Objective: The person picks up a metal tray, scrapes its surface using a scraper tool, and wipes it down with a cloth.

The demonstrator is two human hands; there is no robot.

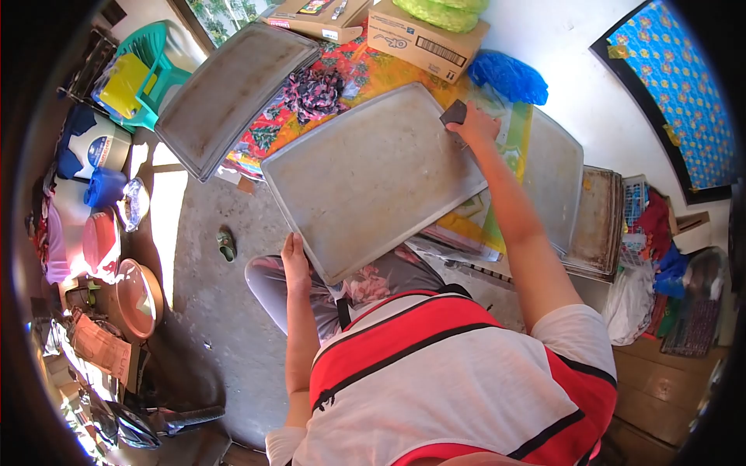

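A large grey metal baking tray [377, 171] lies tilted across my lap and the table edge. My left hand [294, 262] is closed on its near left edge. At the far right corner my right hand [475, 128] grips a small dark block [453, 114], pressed against or just over the rim; its exact kind is unclear. Left of this tray, more baking trays [241, 89] with brown stains rest stacked on the table. A crumpled dark patterned cloth [313, 93] sits between them.
A flowered tablecloth [361, 66] covers the table, with cardboard boxes [420, 39] and a blue plastic bag [509, 76] at the back. More trays [594, 221] stand at right. A green chair [159, 78], basins [138, 299] and a shoe [225, 244] are at left.
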